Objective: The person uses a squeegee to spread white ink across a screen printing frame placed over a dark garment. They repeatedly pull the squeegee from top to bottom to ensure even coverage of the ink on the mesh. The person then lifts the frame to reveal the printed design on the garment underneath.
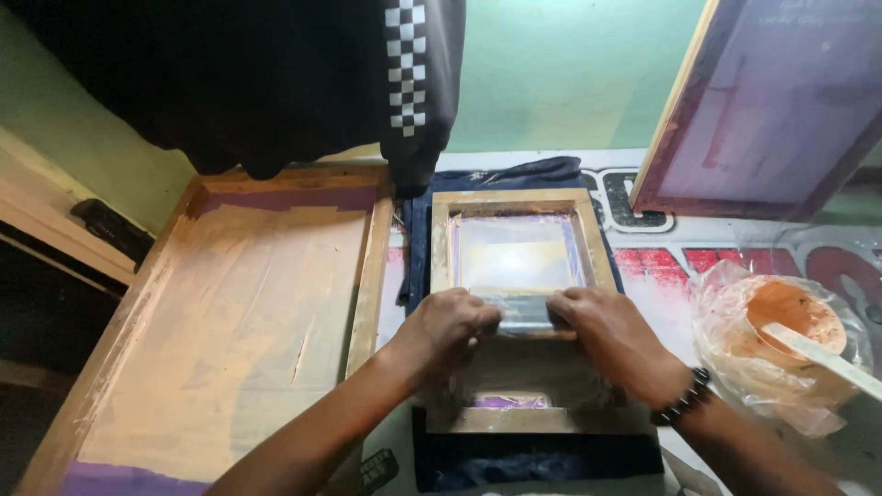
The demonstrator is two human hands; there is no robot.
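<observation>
Squeegee (524, 317): gripped at both ends, lying across small wooden screen frame (520, 241) over dark cloth (514, 174)
Left hand (447, 326): fingers closed on squeegee's left end
Right hand (606, 326): closed on right end; beaded bracelet (682, 397) at wrist
Surroundings: large screen frame (230, 312) left; orange ink tub (781, 321) with stick (818, 354) right

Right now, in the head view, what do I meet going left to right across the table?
Large wooden screen frame → left hand → squeegee on the small screen frame → right hand → plastic-wrapped tub of orange ink with a pale stirring stick.
</observation>
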